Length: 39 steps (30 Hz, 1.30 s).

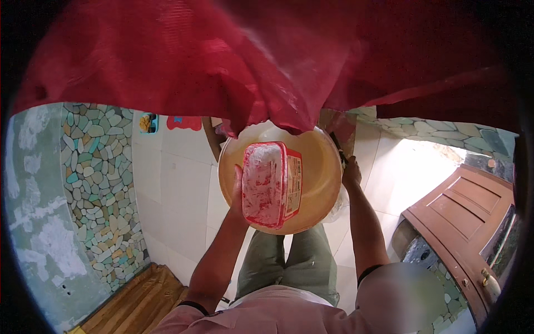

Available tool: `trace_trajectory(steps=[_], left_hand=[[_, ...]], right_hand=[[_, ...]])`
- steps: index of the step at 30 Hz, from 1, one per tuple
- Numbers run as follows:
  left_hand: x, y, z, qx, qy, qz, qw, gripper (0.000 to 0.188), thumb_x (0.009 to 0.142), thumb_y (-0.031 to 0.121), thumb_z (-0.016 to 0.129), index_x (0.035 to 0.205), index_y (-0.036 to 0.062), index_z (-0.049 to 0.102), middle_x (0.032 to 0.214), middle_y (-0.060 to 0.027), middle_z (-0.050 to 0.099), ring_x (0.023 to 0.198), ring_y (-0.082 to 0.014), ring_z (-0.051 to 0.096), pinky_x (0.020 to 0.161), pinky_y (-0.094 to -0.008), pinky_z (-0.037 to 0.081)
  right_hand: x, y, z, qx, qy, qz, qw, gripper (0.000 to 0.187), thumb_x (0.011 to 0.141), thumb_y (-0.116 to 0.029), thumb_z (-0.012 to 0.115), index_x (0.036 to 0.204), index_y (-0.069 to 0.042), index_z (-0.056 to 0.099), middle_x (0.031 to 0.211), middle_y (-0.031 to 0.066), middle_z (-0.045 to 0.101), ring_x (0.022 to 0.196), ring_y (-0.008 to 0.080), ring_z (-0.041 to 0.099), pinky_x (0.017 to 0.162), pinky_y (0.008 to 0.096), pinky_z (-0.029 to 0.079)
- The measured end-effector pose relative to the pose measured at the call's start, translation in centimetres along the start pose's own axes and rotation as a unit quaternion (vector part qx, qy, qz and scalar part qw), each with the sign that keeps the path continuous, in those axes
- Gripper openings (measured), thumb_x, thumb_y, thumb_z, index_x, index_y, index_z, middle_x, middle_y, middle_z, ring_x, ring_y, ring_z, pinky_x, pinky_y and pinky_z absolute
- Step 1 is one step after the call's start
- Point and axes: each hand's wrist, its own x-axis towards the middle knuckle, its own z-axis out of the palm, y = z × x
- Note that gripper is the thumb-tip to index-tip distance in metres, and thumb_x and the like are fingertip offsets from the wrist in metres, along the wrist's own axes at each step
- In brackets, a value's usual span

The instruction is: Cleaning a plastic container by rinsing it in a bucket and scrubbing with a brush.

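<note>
My left hand (237, 186) is closed on a red plastic tub (264, 186), its fingers mostly hidden behind the tub. White smears coat the tub's near face, and a printed label runs down its right side. Behind it is a large round yellowish basin (322, 195) with pale residue inside. At the basin's right rim, my right hand (351, 171) is closed around a thin dark tool handle (339, 149); I cannot make out the tool's kind. A wide red cloth (278, 61) hangs across the top of the view, its lower edge reaching the basin's far rim.
Pale tiles (183, 178) cover the floor. A stone-clad wall strip (103, 183) runs along the left, above brown wooden-looking boards (133, 300). To the right stands a brown panelled door (459, 217). A small blue tray (149, 123) and a red mat (184, 123) lie at the far left.
</note>
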Motion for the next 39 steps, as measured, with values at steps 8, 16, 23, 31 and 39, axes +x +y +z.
trace_trajectory(steps=[8,16,23,31,39], left_hand=[[-0.7,0.4,2.4,-0.053,-0.069,-0.046,0.995,0.072,0.088,0.068,0.038,0.133,0.0122,0.048,0.125,-0.0091,0.056,0.11,-0.0258,0.055,0.096,-0.0416,0.046],[-2.0,-0.6,0.8,-0.045,-0.114,-0.069,0.99,0.064,0.092,0.06,0.042,0.134,0.0116,0.047,0.125,-0.0088,0.057,0.11,-0.0261,0.058,0.097,-0.0456,0.045],[-6.9,2.2,6.7,0.083,-0.246,-0.02,0.965,0.064,0.091,0.055,0.046,0.137,0.0109,0.044,0.131,-0.0098,0.054,0.117,-0.0279,0.054,0.1,-0.0484,0.043],[-7.2,4.0,6.2,-0.067,-0.293,-0.098,0.949,0.071,0.086,0.057,0.05,0.138,0.0092,0.042,0.132,-0.0159,0.052,0.118,-0.0312,0.053,0.1,-0.0504,0.042],[-8.2,6.7,7.6,-0.027,-0.296,0.08,0.952,0.076,0.087,0.065,0.038,0.139,0.0103,0.041,0.136,-0.0125,0.049,0.121,-0.0317,0.049,0.104,-0.0496,0.037]], right_hand=[[-8.6,6.2,-8.4,0.232,0.155,-0.076,0.957,0.024,0.083,-0.015,0.059,0.097,-0.003,0.044,0.083,0.0117,0.056,0.067,0.0246,0.058,0.066,0.04,0.052],[-25.8,-14.1,-18.2,0.725,-0.106,-0.161,0.661,0.034,0.078,-0.007,0.055,0.111,-0.006,0.045,0.094,0.0096,0.061,0.095,0.0274,0.065,0.091,0.0457,0.05],[-28.9,-17.0,-19.9,0.718,-0.082,-0.212,0.658,0.034,0.077,-0.005,0.051,0.11,-0.006,0.046,0.094,0.008,0.062,0.088,0.0182,0.062,0.082,0.0342,0.05],[-31.7,-19.5,-24.1,0.608,-0.053,-0.343,0.714,0.045,0.078,-0.007,0.048,0.122,-0.003,0.042,0.089,0.0053,0.056,0.074,0.0122,0.052,0.067,0.027,0.045],[-40.3,-20.9,-33.4,0.137,-0.051,-0.434,0.889,0.047,0.076,-0.007,0.057,0.123,-0.004,0.05,0.069,0.0113,0.057,0.06,0.0175,0.056,0.059,0.0293,0.046]])
